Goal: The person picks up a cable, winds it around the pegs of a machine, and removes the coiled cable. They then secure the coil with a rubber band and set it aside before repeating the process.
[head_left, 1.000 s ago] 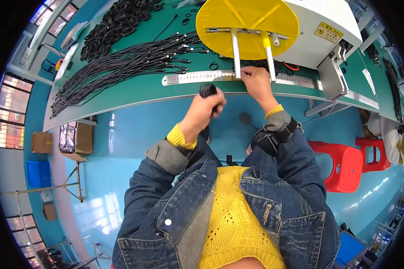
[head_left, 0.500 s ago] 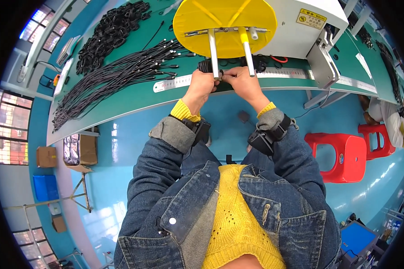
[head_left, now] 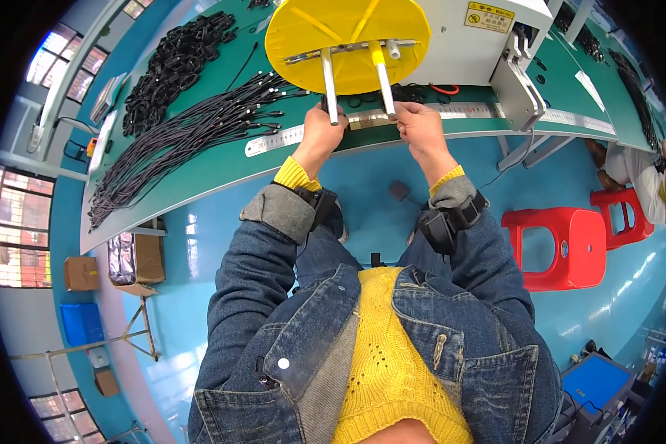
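Observation:
A round yellow disc (head_left: 348, 26) with two metal rods (head_left: 331, 87) pointing toward me stands above the bench edge. My left hand (head_left: 322, 137) is closed at the end of the left rod. A bit of something dark shows at its fingertips; what it grips is mostly hidden. My right hand (head_left: 424, 132) is closed in a pinch beside the end of the right rod, and I cannot make out what is between its fingers. Under and between both hands a steel ruler (head_left: 274, 140) runs along the bench edge.
Many black cables (head_left: 177, 140) lie bundled on the green bench (head_left: 255, 164) at left, below a heap of coiled cables (head_left: 174, 70). A white machine housing (head_left: 451, 44) stands behind the disc. Red stools (head_left: 581, 248) are at right, near another person (head_left: 636, 181).
My hands, close together before, have moved apart: the left slightly left, the right to the right. The dark coil by my left fingers no longer shows. The whole view has shifted a little.

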Demonstrator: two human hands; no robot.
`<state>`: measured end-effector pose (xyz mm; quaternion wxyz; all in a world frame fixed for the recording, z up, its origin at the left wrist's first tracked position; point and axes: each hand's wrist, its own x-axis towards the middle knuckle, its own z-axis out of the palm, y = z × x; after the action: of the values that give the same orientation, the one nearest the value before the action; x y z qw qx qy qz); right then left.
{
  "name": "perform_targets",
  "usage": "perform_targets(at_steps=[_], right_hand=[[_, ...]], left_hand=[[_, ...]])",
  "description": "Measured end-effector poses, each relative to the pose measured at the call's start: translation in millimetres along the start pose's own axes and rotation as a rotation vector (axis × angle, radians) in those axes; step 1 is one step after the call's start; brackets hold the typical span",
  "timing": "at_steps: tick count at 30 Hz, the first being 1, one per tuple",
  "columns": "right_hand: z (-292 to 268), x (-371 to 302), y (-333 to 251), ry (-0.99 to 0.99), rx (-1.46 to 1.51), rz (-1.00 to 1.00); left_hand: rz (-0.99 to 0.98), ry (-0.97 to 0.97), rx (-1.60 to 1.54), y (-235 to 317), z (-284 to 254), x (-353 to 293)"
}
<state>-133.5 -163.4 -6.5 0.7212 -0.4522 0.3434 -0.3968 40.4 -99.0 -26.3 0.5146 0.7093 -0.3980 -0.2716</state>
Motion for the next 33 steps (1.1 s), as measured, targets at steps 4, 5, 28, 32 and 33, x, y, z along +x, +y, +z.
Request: perform_targets(at_steps=[4,5,28,32,33], right_hand=[[-5.4,-5.2,-3.9,-0.005,-0.028,0.002],[-6.7,-7.0,-3.5,-0.023,-0.026,0.000],[9.4,-27.5,6.5,-0.199,-0.120,0.040],[12.7,-30.7,6.3,-0.215,-0.125,0.053],[12.9,-31.2,6.4,-0.218,-0.133,0.053]], left_hand=[[0.018,0.024,0.091,-6.8,-0.8,5.8],[0.019,0.034,0.112,-6.1,-0.8,5.9],[0.114,0.371,0.275,-23.6,-54.3,-20.3],[0.123,0.374,0.221,-25.6,-65.4,-20.8],[0.097,0.345,0.189,-26.0,-67.5,-21.6]])
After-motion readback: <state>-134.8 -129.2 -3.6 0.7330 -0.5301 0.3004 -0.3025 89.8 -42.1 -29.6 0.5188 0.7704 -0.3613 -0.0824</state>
